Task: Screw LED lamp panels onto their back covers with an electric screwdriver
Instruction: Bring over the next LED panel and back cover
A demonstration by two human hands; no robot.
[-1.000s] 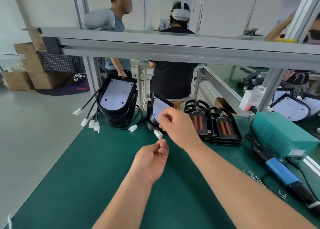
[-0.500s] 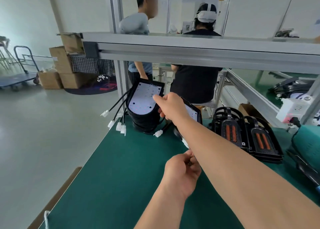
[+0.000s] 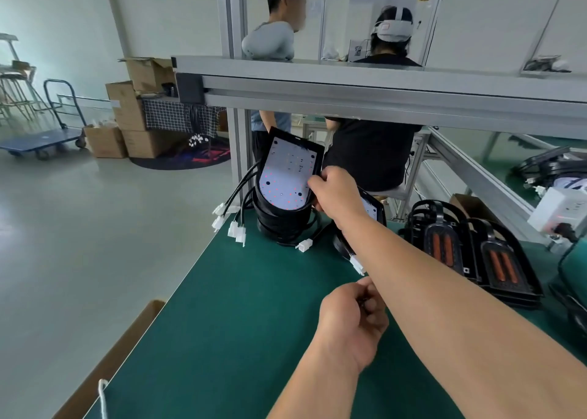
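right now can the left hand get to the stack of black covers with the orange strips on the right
Probably not directly. The left hand is curled shut near the body, and the right forearm stretches across between it and the covers, as the right hand grips the top lamp panel.

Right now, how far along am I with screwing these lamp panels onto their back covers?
Early, by the look of it. Done: nothing visibly screwed yet. In hand: your right hand grips the top lamp panel on the stack of lamps at the mat's far edge; your left hand is closed, apparently pinching something small. Left: the stack and the black covers to its right; no screwdriver is in view.
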